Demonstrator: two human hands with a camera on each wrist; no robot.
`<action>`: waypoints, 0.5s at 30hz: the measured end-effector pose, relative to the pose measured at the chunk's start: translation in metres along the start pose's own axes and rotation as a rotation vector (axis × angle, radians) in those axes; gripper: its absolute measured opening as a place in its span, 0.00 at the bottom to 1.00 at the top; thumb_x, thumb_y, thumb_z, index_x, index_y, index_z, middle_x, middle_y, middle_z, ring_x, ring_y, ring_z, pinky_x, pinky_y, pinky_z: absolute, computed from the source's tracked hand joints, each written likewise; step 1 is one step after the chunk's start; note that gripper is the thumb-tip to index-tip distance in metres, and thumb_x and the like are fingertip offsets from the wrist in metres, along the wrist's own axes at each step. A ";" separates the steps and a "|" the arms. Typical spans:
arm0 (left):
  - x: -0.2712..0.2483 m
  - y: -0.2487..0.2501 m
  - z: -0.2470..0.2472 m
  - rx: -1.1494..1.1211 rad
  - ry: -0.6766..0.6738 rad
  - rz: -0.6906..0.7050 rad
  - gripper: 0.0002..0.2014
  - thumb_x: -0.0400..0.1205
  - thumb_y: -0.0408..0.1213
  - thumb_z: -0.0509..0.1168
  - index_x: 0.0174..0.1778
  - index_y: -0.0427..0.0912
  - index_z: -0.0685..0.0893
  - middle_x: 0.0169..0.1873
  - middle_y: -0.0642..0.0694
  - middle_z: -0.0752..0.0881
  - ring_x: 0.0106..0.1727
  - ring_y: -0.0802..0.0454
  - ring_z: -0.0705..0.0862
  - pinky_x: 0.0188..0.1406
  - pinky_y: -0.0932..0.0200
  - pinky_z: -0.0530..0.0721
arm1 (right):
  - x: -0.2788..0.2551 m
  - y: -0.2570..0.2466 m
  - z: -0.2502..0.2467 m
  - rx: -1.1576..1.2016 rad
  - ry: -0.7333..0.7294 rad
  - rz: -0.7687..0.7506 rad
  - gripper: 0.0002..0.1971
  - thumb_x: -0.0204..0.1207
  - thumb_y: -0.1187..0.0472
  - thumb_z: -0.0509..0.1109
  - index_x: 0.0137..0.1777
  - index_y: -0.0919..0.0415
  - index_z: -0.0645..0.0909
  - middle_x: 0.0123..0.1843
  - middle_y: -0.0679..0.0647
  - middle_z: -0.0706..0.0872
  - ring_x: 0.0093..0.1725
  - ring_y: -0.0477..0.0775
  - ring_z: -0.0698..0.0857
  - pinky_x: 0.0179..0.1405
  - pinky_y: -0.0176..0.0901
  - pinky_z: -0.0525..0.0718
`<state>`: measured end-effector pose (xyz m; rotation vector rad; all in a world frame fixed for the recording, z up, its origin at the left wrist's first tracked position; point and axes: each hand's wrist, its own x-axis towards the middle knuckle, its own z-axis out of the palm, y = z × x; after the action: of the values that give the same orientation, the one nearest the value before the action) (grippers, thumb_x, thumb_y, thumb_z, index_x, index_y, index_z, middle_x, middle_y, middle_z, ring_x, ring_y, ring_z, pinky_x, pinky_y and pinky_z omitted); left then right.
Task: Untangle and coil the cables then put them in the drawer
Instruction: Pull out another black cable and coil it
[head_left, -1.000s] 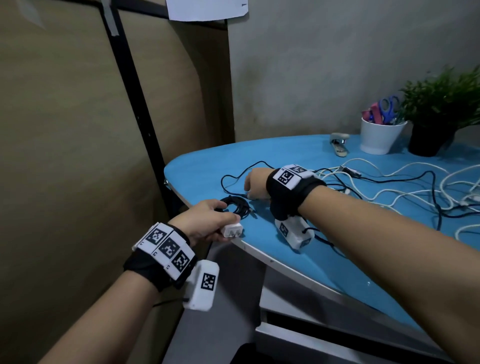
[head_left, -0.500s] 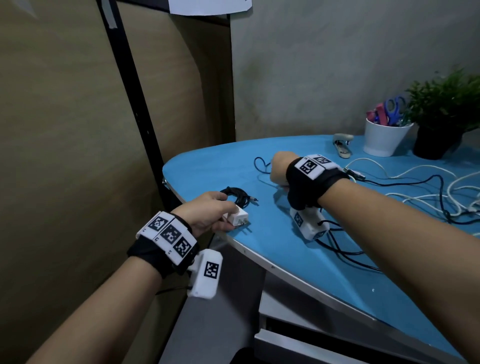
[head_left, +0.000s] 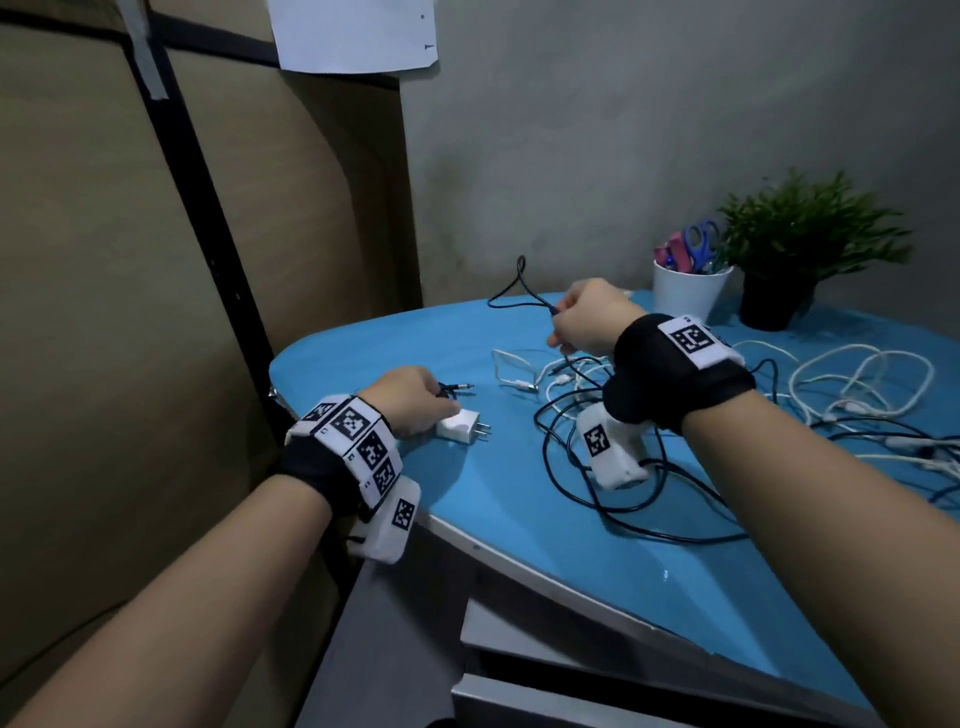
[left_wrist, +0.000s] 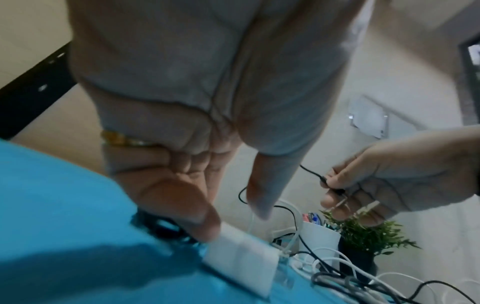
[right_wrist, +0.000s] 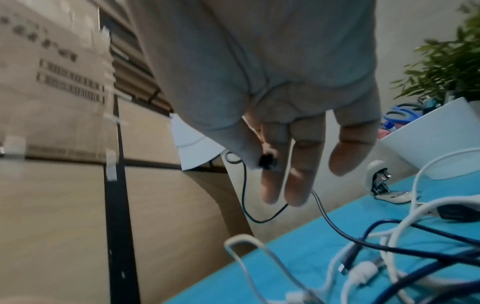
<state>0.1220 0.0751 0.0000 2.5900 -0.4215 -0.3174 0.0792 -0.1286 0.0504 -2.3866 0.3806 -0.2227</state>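
Left hand (head_left: 410, 400): we press curled fingers on the coil (head_left: 451, 388) beside the charger (head_left: 460, 425).
Right hand (head_left: 587, 317): we pinch the black cable (head_left: 511, 291), raised above the table (head_left: 519, 499).

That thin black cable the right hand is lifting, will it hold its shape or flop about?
Probably floppy: the thin black cable droops in a loose loop from the right hand pinching it. It likely drags its neighbours, since its lower length runs into the tangle of white cables on the blue tabletop. It looks light; a fingertip pinch alone carries it.
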 end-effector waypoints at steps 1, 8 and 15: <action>-0.002 0.005 -0.003 0.008 0.045 0.026 0.15 0.80 0.47 0.65 0.55 0.40 0.81 0.51 0.37 0.86 0.46 0.43 0.85 0.47 0.52 0.83 | -0.007 0.000 -0.005 0.120 0.017 -0.020 0.09 0.77 0.69 0.62 0.37 0.56 0.72 0.41 0.60 0.87 0.37 0.55 0.83 0.36 0.39 0.83; -0.024 0.065 -0.012 -0.307 0.527 0.463 0.29 0.79 0.45 0.67 0.75 0.50 0.65 0.65 0.50 0.68 0.41 0.58 0.78 0.53 0.61 0.74 | -0.081 0.003 -0.045 0.648 -0.151 -0.195 0.11 0.82 0.71 0.54 0.42 0.58 0.71 0.28 0.53 0.79 0.26 0.51 0.80 0.33 0.44 0.77; -0.038 0.113 0.027 -0.334 0.305 0.673 0.09 0.85 0.42 0.58 0.47 0.42 0.81 0.35 0.50 0.84 0.29 0.56 0.77 0.37 0.59 0.77 | -0.125 0.013 -0.083 0.846 -0.136 -0.321 0.15 0.86 0.58 0.53 0.38 0.59 0.71 0.20 0.48 0.65 0.21 0.48 0.65 0.28 0.40 0.71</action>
<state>0.0517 -0.0175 0.0395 1.9828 -0.9863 0.2221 -0.0633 -0.1481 0.0962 -1.5950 -0.1545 -0.2926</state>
